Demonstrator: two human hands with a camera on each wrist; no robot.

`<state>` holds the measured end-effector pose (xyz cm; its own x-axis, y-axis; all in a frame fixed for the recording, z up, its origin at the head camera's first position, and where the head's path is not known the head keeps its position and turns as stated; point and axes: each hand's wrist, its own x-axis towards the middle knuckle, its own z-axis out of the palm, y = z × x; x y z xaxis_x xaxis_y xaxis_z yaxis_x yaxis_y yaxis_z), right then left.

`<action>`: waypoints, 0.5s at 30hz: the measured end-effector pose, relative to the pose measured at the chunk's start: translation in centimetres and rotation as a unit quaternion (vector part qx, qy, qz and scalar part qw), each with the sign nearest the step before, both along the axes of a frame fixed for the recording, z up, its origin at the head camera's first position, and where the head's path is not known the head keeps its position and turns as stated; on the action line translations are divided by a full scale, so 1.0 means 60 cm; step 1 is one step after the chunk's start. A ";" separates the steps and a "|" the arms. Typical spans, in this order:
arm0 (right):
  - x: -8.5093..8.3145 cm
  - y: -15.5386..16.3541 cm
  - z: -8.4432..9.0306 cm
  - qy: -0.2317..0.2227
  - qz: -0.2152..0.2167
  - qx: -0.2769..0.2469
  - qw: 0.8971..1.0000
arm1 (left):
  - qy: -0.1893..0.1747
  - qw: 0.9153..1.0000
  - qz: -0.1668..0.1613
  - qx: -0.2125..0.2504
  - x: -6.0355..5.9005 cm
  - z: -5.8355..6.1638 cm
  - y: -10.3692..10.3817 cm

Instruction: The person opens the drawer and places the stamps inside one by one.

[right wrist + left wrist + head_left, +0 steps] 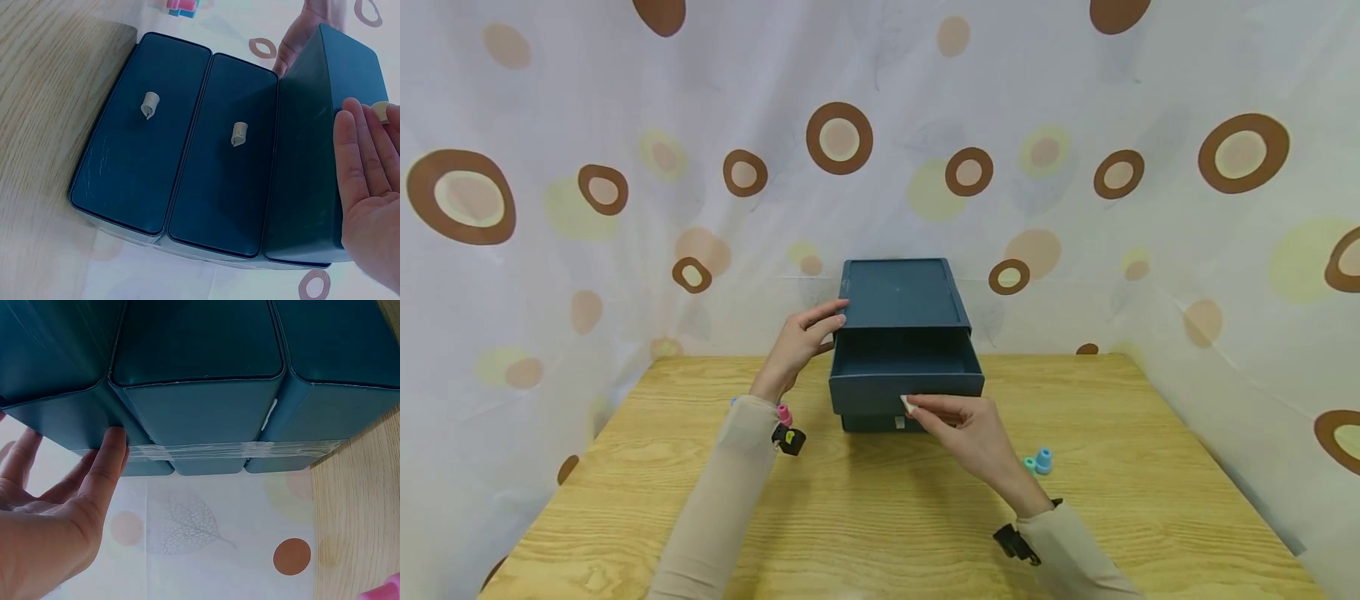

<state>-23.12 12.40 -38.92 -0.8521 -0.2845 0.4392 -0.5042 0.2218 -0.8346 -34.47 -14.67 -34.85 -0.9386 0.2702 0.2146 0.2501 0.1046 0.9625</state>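
A dark blue drawer cabinet (898, 292) with three stacked drawers stands on the table. Its top drawer (865, 398) is pulled out toward me, and no object shows inside it. My right hand (966, 429) pinches that drawer's small white pull tab (906, 404) between thumb and fingertips. Against the cabinet's upper left side rests my left hand (797, 346), its fingers extended and fingertips at the top edge. Both lower drawers are closed; the right wrist view shows the middle pull tab (239, 133) and the bottom pull tab (150, 104).
On the wooden table (865, 533), a blue cup-like piece (1043, 461) and a smaller green piece (1029, 465) stand right of the cabinet. A pink piece (784, 414) lies by my left wrist. Clear tape (250, 450) runs across the cabinet's side. Behind hangs a patterned curtain (895, 217).
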 end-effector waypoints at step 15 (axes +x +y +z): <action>0.002 0.019 0.014 0.077 -0.048 -0.035 0.995 | 0.004 1.000 -0.005 0.000 -0.002 -0.002 0.000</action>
